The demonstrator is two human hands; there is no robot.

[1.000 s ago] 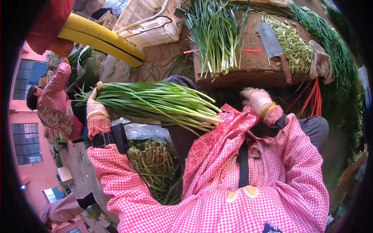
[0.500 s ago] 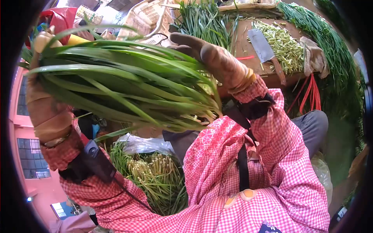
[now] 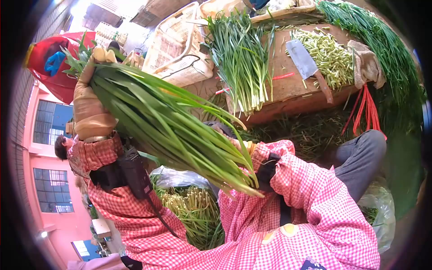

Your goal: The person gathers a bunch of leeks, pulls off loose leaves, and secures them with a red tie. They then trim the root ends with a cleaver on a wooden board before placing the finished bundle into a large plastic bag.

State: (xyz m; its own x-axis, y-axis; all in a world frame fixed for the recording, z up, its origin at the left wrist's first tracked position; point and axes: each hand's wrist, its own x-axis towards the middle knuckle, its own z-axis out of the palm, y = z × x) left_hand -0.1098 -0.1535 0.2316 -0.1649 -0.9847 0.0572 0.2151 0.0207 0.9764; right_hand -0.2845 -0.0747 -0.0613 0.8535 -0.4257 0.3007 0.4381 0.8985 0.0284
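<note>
A large bunch of garlic chives (image 3: 171,121) with long flat green leaves slants across the middle, its pale cut ends low and right. My left hand (image 3: 92,96) is closed around the leafy upper end, fingertips showing at the top. My right hand (image 3: 229,135) is behind the lower half of the bunch; the leaves cover most of its fingers, so its grip cannot be made out. Another bundle of chives (image 3: 243,58) lies on the board (image 3: 283,96), beside a cleaver (image 3: 302,58) with a wooden handle.
Chopped stem pieces (image 3: 326,56) and a cloth (image 3: 363,65) lie by the cleaver. Red ties (image 3: 366,112) hang from the board's edge. More greens (image 3: 382,54) are heaped at right. Trimmed stalks (image 3: 191,207) lie below my left arm. A plastic crate (image 3: 173,40) stands behind.
The bunch has tilted, its stem ends now lower and right. My right hand, formerly raised with fingers stretched out, has dropped behind the bunch. My left hand has shifted right.
</note>
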